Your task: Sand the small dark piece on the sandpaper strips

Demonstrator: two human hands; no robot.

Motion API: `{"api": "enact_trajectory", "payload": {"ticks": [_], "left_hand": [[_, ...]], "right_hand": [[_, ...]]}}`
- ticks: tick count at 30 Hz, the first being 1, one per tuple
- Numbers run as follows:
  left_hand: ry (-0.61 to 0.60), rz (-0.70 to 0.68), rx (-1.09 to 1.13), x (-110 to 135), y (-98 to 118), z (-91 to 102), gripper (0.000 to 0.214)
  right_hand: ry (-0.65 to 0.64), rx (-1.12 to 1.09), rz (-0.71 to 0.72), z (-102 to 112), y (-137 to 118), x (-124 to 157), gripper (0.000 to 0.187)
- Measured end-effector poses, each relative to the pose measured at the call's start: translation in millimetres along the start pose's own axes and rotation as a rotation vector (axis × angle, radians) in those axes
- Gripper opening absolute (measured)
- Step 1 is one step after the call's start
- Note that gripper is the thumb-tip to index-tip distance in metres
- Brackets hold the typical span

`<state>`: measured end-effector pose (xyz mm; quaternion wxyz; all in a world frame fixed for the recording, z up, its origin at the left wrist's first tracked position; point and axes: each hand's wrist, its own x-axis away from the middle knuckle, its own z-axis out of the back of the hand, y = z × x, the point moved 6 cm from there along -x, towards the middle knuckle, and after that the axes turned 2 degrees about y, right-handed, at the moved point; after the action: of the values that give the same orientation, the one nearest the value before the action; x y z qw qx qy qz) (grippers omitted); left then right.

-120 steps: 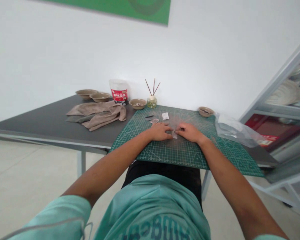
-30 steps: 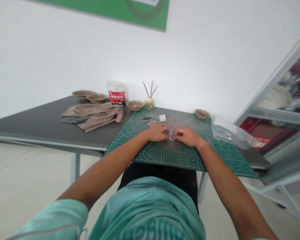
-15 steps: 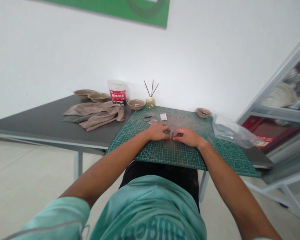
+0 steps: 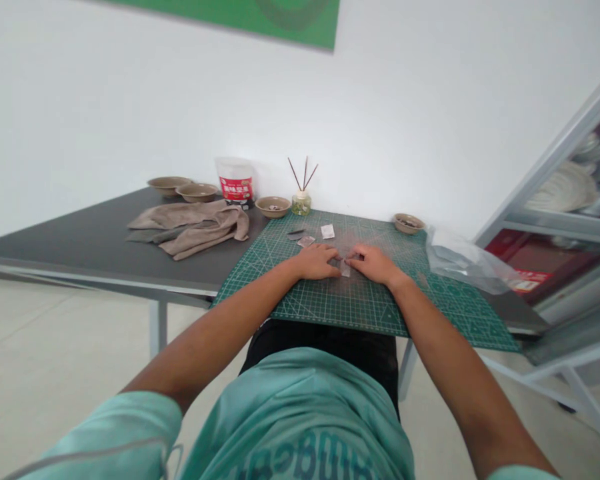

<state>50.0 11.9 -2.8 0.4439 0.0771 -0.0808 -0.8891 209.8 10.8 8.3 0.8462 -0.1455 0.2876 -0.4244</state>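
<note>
Between my two hands lies a small clear plastic piece [image 4: 346, 269], low against the green cutting mat [image 4: 310, 303]. My left hand [image 4: 318, 261] rests on the mat and pinches the piece's left edge with its fingertips. From the other side, my right hand [image 4: 374, 264] has thumb and fingers closed at its upper right edge. Just beyond my left hand are a small patterned clear packet [image 4: 307, 241], a white square packet [image 4: 327, 231] and a thin dark item [image 4: 296, 233] whose kind I cannot make out.
Along the wall stand a reed diffuser [image 4: 301, 202], a red-labelled tub [image 4: 237, 183], a bowl [image 4: 273, 207] with small pieces and another bowl [image 4: 409, 223] with dark bits. A brown cloth [image 4: 195, 225] lies left. A clear plastic bag [image 4: 467, 260] covers the mat's right edge.
My right hand has shifted slightly away from me along the plastic piece, and more of the piece shows. My left hand stays nearly where it was.
</note>
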Motion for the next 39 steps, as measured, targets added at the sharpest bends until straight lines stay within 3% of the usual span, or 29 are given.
{"api": "enact_trajectory", "payload": {"ticks": [7,14,20,26,32,39], "left_hand": [[-0.001,0.008,0.005,1,1,0.4,0.06],[0.001,-0.01,-0.006,-1,-1,-2.3,0.059],[0.005,-0.014,-0.008,-2,-2,-3.8,0.06],[0.004,-0.016,-0.01,-2,-2,-3.6,0.058],[0.004,-0.01,-0.001,-1,0,-2.5,0.059],[0.004,-0.012,0.005,1,2,-0.5,0.056]], "right_hand": [[-0.12,-0.069,0.048,-5,-9,11,0.011],[-0.015,-0.001,-0.006,-1,-1,-1,0.01],[-0.095,-0.029,0.06,-4,-9,10,0.008],[0.022,0.046,0.007,0,0,1,0.01],[-0.067,0.019,0.074,-5,-8,10,0.009],[0.02,0.087,0.038,0,-4,3,0.011]]}}
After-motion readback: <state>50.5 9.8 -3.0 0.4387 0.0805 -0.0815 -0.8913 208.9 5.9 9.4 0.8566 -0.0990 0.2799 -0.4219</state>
